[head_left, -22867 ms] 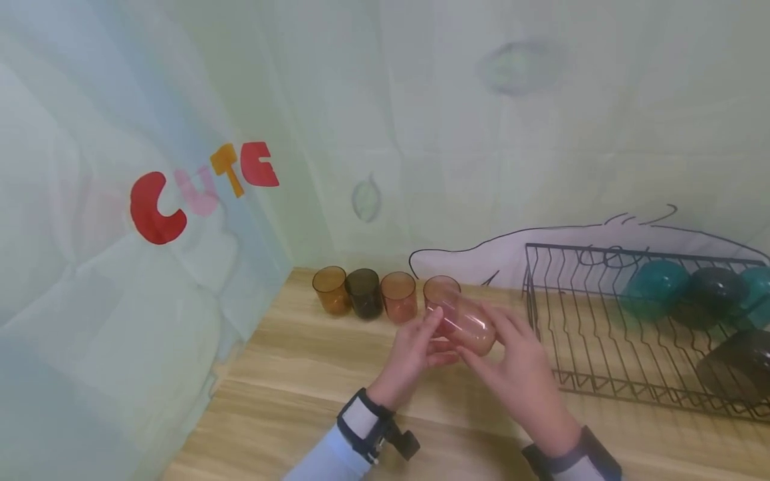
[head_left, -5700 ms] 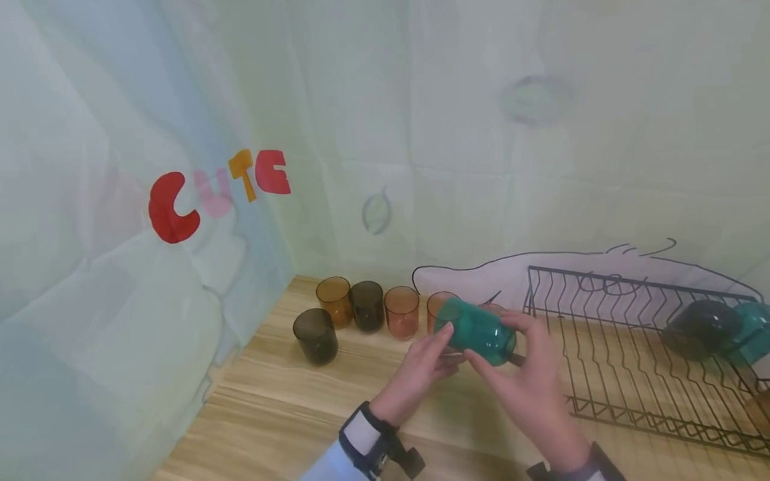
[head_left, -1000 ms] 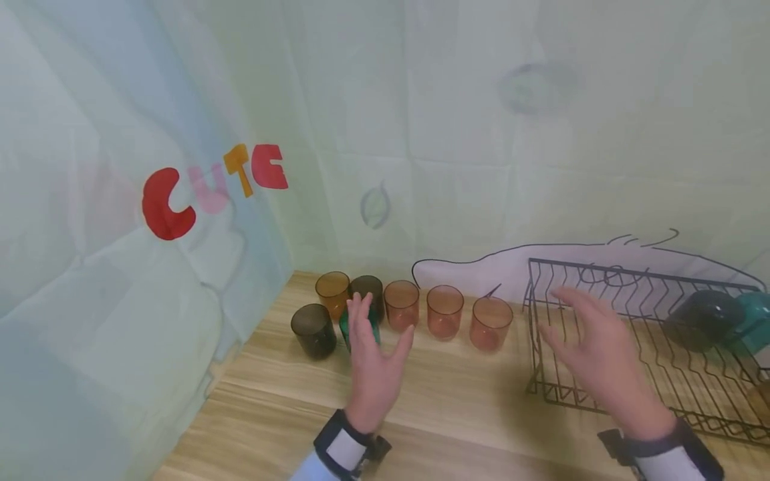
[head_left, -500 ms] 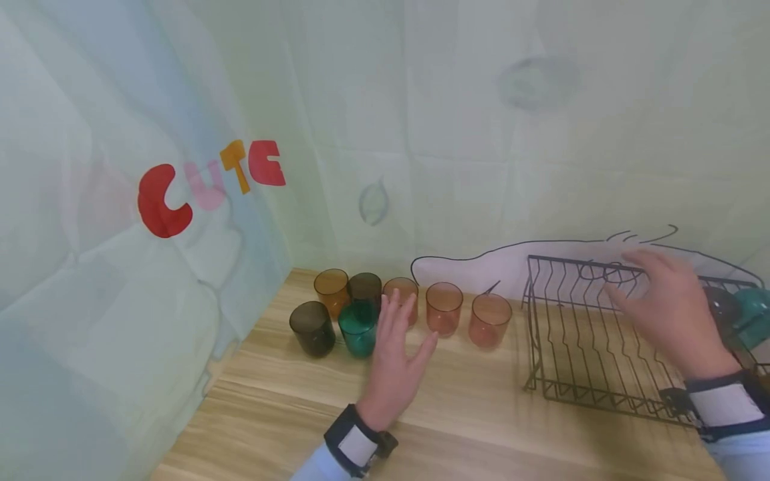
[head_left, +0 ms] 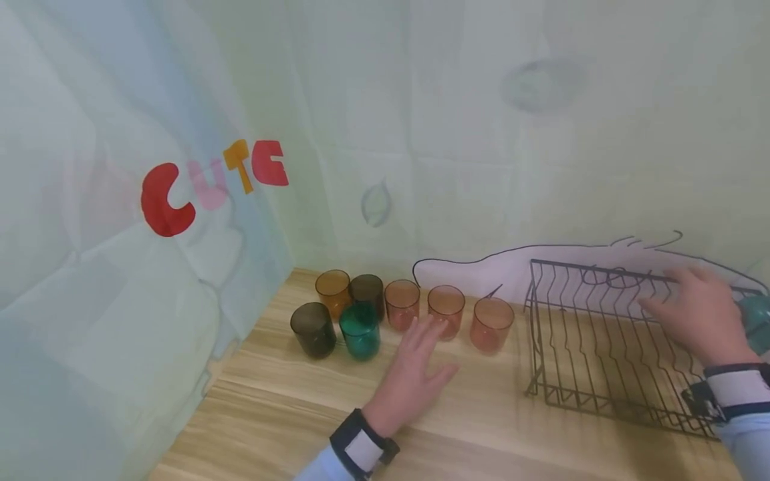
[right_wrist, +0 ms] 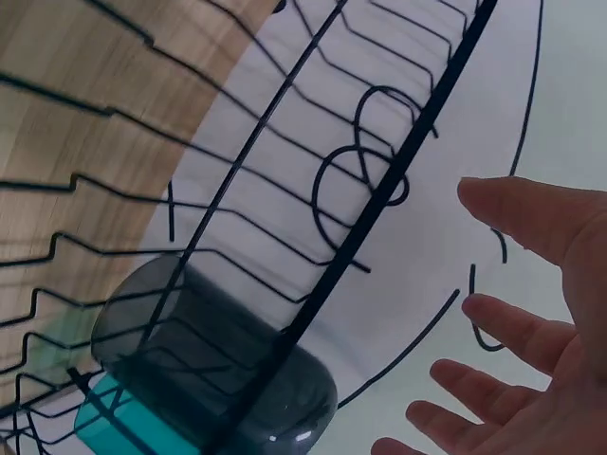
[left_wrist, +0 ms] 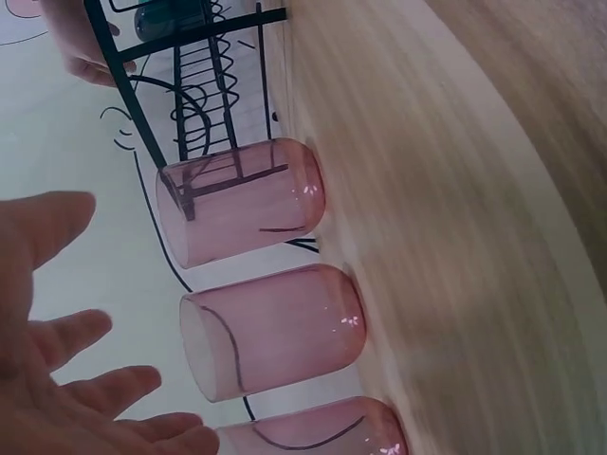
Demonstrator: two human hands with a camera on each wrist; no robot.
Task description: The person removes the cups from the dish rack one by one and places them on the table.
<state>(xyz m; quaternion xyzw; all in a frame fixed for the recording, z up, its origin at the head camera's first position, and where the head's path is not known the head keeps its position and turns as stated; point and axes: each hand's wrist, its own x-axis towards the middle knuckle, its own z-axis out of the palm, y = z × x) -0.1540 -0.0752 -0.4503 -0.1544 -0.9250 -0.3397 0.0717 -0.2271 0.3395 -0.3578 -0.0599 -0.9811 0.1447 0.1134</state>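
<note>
The left hand (head_left: 415, 374) is held open above the bench (head_left: 481, 407), fingers spread, nothing gripped, just in front of the pink cups (head_left: 446, 310). The teal cup (head_left: 359, 330) stands upright beside the grey cup (head_left: 313, 329) in the front row. The right hand (head_left: 700, 314) is stretched over the wire rack (head_left: 577, 347), its grip open, near a dark cup (right_wrist: 204, 370) lying inside.

Colourful cut-out letters spelling "CUTE" (head_left: 210, 186) stand on the pale backdrop sheet (head_left: 421, 133), left of the frame
</note>
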